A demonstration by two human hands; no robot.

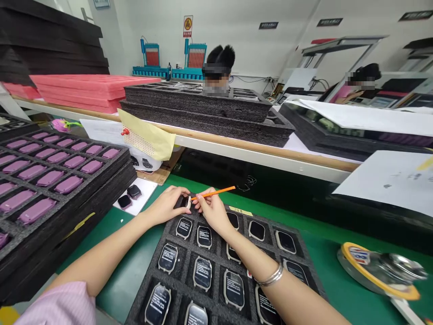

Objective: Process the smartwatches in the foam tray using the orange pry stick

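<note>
Near the far edge of a black foam tray point(216, 264), my left hand point(168, 205) pinches a light-coloured watch case point(189, 201), held tilted on its side. Between the fingers of my right hand point(210, 207) is a thin orange stick point(219, 192), its tip at the side of that watch case. What the tip touches is too small to make out. In the tray below lie several square watch cases point(203, 273), many with lit screens of white text. My right forearm covers part of the tray.
Left stand stacked foam trays with purple watch-shaped pieces point(37, 211). Two dark watches point(124, 201) lie on white paper beside them. A yellow-rimmed round device point(379, 271) sits at right. A shelf point(237, 146) with foam trays crosses ahead; two people are beyond it.
</note>
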